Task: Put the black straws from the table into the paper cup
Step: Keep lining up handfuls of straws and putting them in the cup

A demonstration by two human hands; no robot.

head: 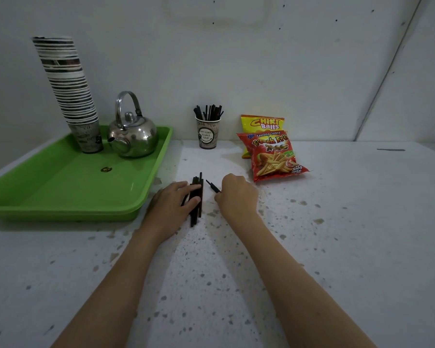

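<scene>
A bundle of black straws lies on the white speckled table, pointing away from me. My left hand rests on the bundle, with fingers and thumb closed around its left side. My right hand sits just right of the bundle, fingers curled around a single black straw that sticks out up and to the left. The paper cup stands upright at the back by the wall, holding several black straws.
A green tray at the left carries a tall stack of paper cups and a steel kettle. Two snack bags lie right of the cup. The wall runs close behind.
</scene>
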